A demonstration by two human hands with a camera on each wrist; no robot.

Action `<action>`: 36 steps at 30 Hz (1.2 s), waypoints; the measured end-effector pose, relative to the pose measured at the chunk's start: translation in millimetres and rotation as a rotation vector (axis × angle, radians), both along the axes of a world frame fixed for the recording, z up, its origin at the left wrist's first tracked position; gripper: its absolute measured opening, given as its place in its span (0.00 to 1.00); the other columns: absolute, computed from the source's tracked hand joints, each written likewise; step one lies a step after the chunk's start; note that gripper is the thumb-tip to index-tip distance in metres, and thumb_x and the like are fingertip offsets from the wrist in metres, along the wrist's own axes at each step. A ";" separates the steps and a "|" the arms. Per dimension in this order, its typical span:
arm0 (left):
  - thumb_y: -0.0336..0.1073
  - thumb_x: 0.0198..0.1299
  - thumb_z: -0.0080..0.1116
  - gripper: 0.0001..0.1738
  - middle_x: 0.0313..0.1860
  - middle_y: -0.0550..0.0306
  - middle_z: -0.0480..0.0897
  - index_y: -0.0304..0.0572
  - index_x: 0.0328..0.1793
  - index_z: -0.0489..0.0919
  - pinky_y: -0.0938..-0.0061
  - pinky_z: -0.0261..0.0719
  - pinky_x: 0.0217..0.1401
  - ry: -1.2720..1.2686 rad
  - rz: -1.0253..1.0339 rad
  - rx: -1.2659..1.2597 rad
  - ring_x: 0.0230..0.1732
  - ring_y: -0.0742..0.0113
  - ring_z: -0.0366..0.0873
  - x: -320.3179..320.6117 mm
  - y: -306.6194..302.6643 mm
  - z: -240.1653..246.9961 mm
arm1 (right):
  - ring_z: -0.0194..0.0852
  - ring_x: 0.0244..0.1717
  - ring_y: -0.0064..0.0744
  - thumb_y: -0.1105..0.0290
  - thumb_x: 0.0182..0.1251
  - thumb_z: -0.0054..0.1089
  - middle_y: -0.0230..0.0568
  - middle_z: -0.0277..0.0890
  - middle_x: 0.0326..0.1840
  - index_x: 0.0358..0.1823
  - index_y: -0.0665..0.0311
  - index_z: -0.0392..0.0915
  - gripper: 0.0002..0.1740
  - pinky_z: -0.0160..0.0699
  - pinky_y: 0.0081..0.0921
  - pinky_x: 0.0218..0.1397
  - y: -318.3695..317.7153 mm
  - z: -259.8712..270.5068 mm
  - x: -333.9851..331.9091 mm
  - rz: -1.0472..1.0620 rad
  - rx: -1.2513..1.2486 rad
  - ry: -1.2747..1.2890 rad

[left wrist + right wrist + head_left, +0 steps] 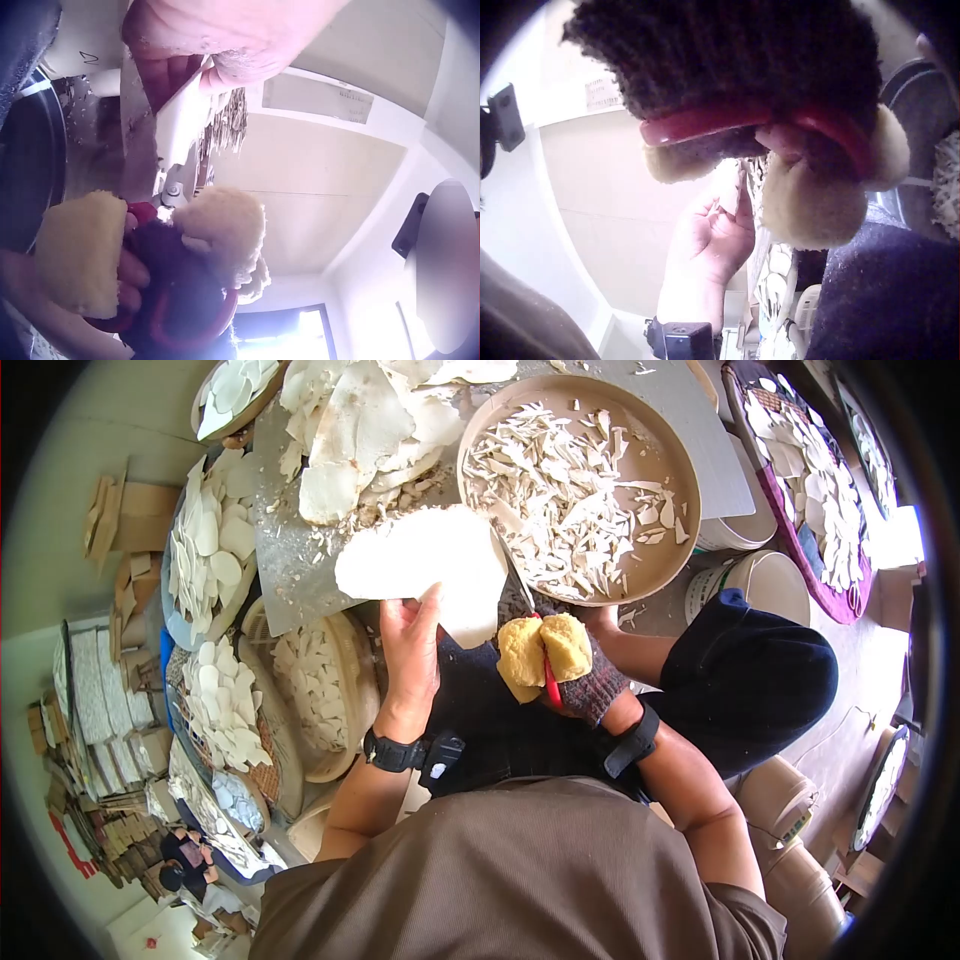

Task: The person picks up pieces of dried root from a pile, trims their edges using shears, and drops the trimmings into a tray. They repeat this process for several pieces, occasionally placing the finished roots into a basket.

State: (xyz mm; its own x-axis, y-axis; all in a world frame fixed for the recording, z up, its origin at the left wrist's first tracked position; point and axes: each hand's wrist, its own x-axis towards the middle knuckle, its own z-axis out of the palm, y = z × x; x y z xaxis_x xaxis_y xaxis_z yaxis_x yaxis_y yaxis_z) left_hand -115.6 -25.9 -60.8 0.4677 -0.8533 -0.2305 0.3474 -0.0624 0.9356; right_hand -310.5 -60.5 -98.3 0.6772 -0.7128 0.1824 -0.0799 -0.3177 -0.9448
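The left grip, a bare hand with a dark strap at its wrist, pinches the near edge of a broad white slab between thumb and fingers. The slab spreads out just beyond and above the fingertips, its lower right part hanging to the right of them. The right grip, in a dark knitted glove with some fingers bare, is closed round the red-handled scissors, whose handles are wrapped in thick yellow padding. The scissors lie to the right of the left grip, their blades pointing up and away along the slab's right edge; whether the blades touch it cannot be told. Ahead of the right grip, a round tray carries a heap of thin pale shreds. Ahead of the left grip, beyond the held slab, a stack of large pale sheets rests on the grey metal desk, with crumbs scattered round it. To the left of the left grip, and lower, stands an oval basket of flat pale pieces. Well to the right of the right grip is a white bucket.
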 end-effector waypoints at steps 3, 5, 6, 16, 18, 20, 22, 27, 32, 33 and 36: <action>0.29 0.62 0.53 0.21 0.50 0.53 0.77 0.37 0.61 0.65 0.73 0.77 0.49 -0.023 -0.051 -0.035 0.48 0.68 0.77 6.1 -4.3 -1.5 | 0.76 0.41 0.46 0.68 0.57 0.53 0.45 0.78 0.38 0.42 0.65 0.75 0.13 0.75 0.35 0.43 2.3 -6.2 -0.9 -0.016 -0.035 0.074; 0.29 0.62 0.53 0.22 0.50 0.52 0.76 0.37 0.61 0.64 0.74 0.77 0.49 -0.025 -0.102 -0.021 0.48 0.68 0.77 9.5 -4.7 -0.5 | 0.76 0.41 0.47 0.69 0.55 0.54 0.45 0.77 0.38 0.42 0.65 0.75 0.14 0.75 0.35 0.43 3.4 -14.4 1.4 -0.060 0.300 -0.092; 0.29 0.62 0.53 0.22 0.51 0.52 0.76 0.37 0.61 0.64 0.73 0.77 0.50 -0.019 -0.123 -0.005 0.48 0.68 0.77 10.5 -4.5 1.5 | 0.75 0.41 0.47 0.69 0.54 0.54 0.45 0.77 0.39 0.43 0.65 0.75 0.14 0.75 0.35 0.43 2.5 -16.6 1.3 -0.051 0.329 -0.107; 0.26 0.61 0.52 0.29 0.54 0.49 0.75 0.37 0.67 0.56 0.73 0.74 0.54 -0.051 -0.002 -0.111 0.52 0.67 0.75 5.8 -15.2 5.9 | 0.76 0.39 0.47 0.72 0.52 0.54 0.45 0.78 0.38 0.40 0.64 0.76 0.12 0.75 0.35 0.42 2.0 -3.5 3.8 -0.035 0.296 -0.078; 0.26 0.61 0.52 0.30 0.53 0.48 0.76 0.37 0.67 0.55 0.74 0.74 0.54 -0.056 -0.044 -0.093 0.52 0.67 0.75 8.0 -16.8 8.1 | 0.76 0.40 0.47 0.72 0.52 0.54 0.45 0.78 0.39 0.40 0.64 0.76 0.12 0.75 0.36 0.42 0.2 -3.5 4.2 -0.033 0.283 -0.072; 0.26 0.61 0.52 0.30 0.52 0.47 0.76 0.37 0.67 0.55 0.74 0.74 0.54 -0.054 -0.139 -0.042 0.51 0.67 0.76 15.0 -16.1 15.9 | 0.76 0.40 0.47 0.72 0.51 0.53 0.45 0.78 0.39 0.40 0.64 0.75 0.13 0.75 0.37 0.43 -3.5 -7.4 2.5 -0.033 0.321 -0.069; 0.26 0.61 0.52 0.31 0.52 0.47 0.76 0.37 0.68 0.54 0.74 0.74 0.54 -0.035 -0.162 -0.010 0.51 0.67 0.76 15.7 -13.4 17.0 | 0.75 0.40 0.48 0.72 0.51 0.53 0.45 0.78 0.39 0.40 0.64 0.75 0.13 0.75 0.37 0.43 -5.7 -6.8 0.6 -0.028 0.267 -0.055; 0.27 0.61 0.53 0.35 0.51 0.45 0.77 0.37 0.71 0.49 0.73 0.75 0.53 -0.107 -0.097 -0.041 0.50 0.67 0.77 23.9 -13.9 13.3 | 0.75 0.39 0.49 0.72 0.51 0.53 0.45 0.77 0.37 0.39 0.64 0.75 0.12 0.75 0.37 0.42 -4.3 0.3 4.5 0.003 0.172 -0.048; 0.27 0.59 0.54 0.41 0.52 0.44 0.77 0.38 0.73 0.43 0.73 0.75 0.54 -0.078 -0.152 0.017 0.49 0.67 0.78 40.9 -14.9 17.5 | 0.75 0.38 0.49 0.71 0.53 0.53 0.45 0.77 0.37 0.39 0.63 0.75 0.11 0.75 0.36 0.41 -3.1 -3.2 5.6 0.032 0.276 -0.092; 0.26 0.59 0.54 0.40 0.50 0.45 0.77 0.39 0.73 0.45 0.74 0.75 0.52 -0.083 -0.180 0.014 0.48 0.67 0.78 42.6 -14.8 17.3 | 0.75 0.38 0.49 0.71 0.54 0.53 0.45 0.77 0.37 0.39 0.63 0.75 0.11 0.75 0.36 0.41 -4.0 -10.1 6.0 0.040 0.294 -0.102; 0.25 0.58 0.55 0.39 0.48 0.48 0.79 0.40 0.73 0.49 0.76 0.76 0.50 -0.102 -0.235 0.023 0.46 0.67 0.78 47.8 -14.6 14.8 | 0.76 0.39 0.48 0.72 0.55 0.52 0.44 0.78 0.38 0.39 0.63 0.74 0.10 0.75 0.35 0.41 -7.9 -6.9 6.5 0.072 0.240 -0.117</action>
